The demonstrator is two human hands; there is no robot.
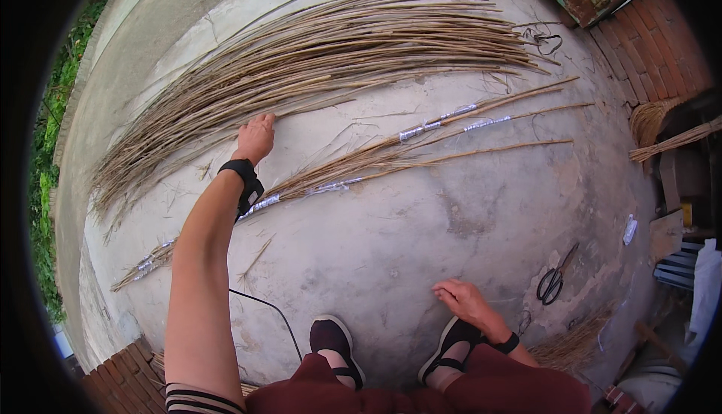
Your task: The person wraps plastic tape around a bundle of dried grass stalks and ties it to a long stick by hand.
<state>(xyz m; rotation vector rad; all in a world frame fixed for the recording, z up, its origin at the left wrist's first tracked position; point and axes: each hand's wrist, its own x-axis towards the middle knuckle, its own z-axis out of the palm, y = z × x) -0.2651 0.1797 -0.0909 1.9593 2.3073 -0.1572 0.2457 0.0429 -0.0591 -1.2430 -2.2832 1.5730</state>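
My left hand (257,139) reaches out to the near edge of a wide pile of long dry stalks (353,45). Its fingers are bent closed around a thin stalk (316,106), which comes out to the right of the fingertips. Nearer to me lies a slim bundle of stalks (361,160), wrapped in places with silvery-white tape (427,126); my left wrist and forearm pass over part of it. My right hand (468,305) hangs above the ground by my right shoe, fingers loosely extended, with nothing visible in it.
Black-handled scissors (551,285) lie on the concrete at right. A small white packet (629,230) is farther right, near a brown brush-like bundle (654,122) and clutter. A dark cord (538,38) lies by the pile's right end. A thin black rod (274,307) curves near my left shoe.
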